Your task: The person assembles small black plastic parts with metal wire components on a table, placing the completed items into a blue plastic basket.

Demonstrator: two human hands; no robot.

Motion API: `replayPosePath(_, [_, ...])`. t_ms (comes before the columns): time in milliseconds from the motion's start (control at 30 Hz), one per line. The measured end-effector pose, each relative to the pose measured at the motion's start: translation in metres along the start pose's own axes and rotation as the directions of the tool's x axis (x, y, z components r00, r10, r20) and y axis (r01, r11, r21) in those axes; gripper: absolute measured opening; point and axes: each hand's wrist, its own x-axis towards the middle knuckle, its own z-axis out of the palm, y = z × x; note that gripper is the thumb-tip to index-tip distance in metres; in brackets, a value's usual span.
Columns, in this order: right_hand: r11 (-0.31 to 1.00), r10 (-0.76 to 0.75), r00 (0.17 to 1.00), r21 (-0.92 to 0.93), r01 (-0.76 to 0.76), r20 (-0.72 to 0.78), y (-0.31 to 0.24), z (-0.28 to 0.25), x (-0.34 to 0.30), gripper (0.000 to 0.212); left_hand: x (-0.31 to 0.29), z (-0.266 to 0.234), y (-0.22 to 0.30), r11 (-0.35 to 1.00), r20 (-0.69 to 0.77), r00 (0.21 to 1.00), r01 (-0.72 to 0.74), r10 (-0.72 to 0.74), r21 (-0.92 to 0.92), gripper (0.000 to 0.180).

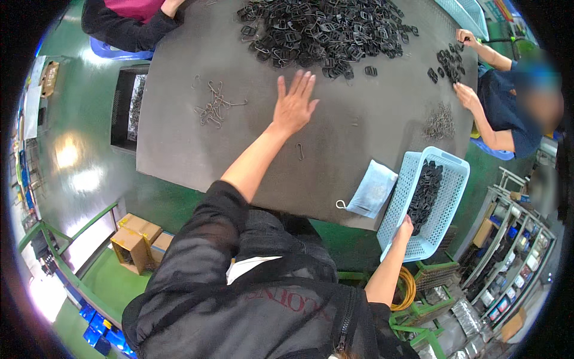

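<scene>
My left hand (293,106) reaches over the grey table with its fingers stretched out, just short of a large heap of black plastic buckles (326,33); nothing is in it. At the table's near right edge, my right hand (404,230) grips the rim of a light blue perforated basket (458,169). Inside the basket lies a batch of small black plastic parts (426,194). A single bent wire hook (300,151) rests below my left hand. Left of that hand is a small tangle of wire hooks (214,106).
A light blue face mask (372,188) lies beside the basket. At the right, a person (499,122) handles black buckles (449,63) near a pile of thin wire pieces (440,122). Another person's dark sleeve (128,27) rests at the far left. A dark bin (124,107) stands by the table's left edge.
</scene>
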Motion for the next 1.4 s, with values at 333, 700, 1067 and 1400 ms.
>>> replayPosePath(333, [0.992, 0.095, 0.994, 0.074, -0.099, 0.054, 0.001, -0.011, 0.008, 0.031, -0.117, 0.002, 0.035, 0.956, 0.194, 0.941, -0.252, 0.277, -0.148, 0.066])
replayPosePath(700, [0.993, 0.085, 0.996, -0.083, -0.087, -0.025, -0.048, -0.032, -0.012, 0.04, -0.073, -0.05, -0.193, 0.941, -0.03, 0.955, 0.297, -0.296, 0.164, 0.051])
replayPosePath(1067, [0.892, -0.318, 0.91, -0.409, 0.192, -0.267, -0.106, -0.049, -0.046, 0.033, -0.145, -0.107, -0.387, 0.692, -0.116, 0.801, 0.571, -0.587, 0.443, 0.046])
replayPosePath(1400, [0.428, -0.772, 0.541, -0.358, 0.83, 0.333, -0.225, 0.232, -0.077, 0.024, -0.041, -0.092, -0.194, 0.91, -0.219, 0.913, 0.267, -0.344, -0.316, 0.03])
